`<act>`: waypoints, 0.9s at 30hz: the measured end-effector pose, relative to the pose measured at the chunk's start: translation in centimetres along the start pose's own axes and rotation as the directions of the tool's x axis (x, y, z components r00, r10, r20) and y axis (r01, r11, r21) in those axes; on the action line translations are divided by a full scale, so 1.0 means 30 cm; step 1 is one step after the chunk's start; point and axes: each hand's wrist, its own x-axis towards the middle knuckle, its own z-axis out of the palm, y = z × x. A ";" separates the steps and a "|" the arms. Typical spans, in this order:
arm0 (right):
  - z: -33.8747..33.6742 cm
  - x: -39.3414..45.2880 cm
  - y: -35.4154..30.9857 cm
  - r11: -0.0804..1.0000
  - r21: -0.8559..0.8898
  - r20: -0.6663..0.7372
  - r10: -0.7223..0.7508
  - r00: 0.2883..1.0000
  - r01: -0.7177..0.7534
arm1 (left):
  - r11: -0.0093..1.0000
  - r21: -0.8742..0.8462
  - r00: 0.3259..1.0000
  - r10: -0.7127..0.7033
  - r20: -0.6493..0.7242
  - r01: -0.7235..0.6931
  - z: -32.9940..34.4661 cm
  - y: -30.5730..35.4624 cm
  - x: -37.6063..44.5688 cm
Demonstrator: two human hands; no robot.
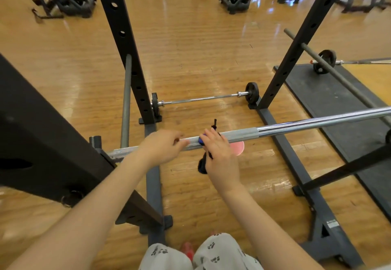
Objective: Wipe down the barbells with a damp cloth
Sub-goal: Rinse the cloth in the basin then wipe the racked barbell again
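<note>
A long steel barbell runs across the rack from lower left to the right edge, with a dull grey sleeve near its left end. My left hand curls over the bar near that end. Just to its right, my right hand holds a dark cloth with a blue patch against the bar; the cloth's tail hangs below the bar. A second, short barbell with small black plates lies on the floor beyond.
Two black perforated rack uprights stand ahead, with grey base rails on the wood floor. A third barbell rests on a black mat at right. A pink disc lies under the bar. Gym machines line the back.
</note>
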 end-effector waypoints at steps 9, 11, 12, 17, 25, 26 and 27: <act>-0.008 -0.044 0.148 0.967 -0.113 0.014 -0.226 0.974 0.226 | 0.955 0.257 0.905 -0.029 -0.425 0.151 0.181 -0.057 -0.134; -0.032 -0.063 0.183 0.973 -0.185 -0.040 -0.144 0.989 0.134 | 0.947 0.279 0.910 -0.032 -0.414 0.160 0.173 -0.049 -0.131; -0.024 -0.068 0.170 0.973 -0.201 -0.061 -0.124 0.990 0.110 | 0.943 0.289 0.914 -0.037 -0.403 0.166 0.170 -0.046 -0.131; 0.097 -0.048 -0.036 0.953 -0.070 0.055 -0.292 0.955 0.296 | 0.953 0.265 0.930 -0.042 -0.364 0.147 0.167 -0.053 -0.136; -0.051 -0.062 0.185 0.970 -0.231 -0.111 -0.108 0.988 0.080 | 0.967 0.238 0.955 -0.021 -0.296 0.095 0.138 -0.064 -0.148; -0.052 -0.061 0.184 0.968 -0.247 -0.145 -0.076 0.987 0.038 | 0.969 0.228 0.956 -0.021 -0.292 0.091 0.136 -0.065 -0.146; -0.037 -0.060 0.166 0.968 -0.248 -0.169 -0.067 0.983 0.024 | 0.971 0.223 0.959 -0.017 -0.282 0.083 0.135 -0.067 -0.144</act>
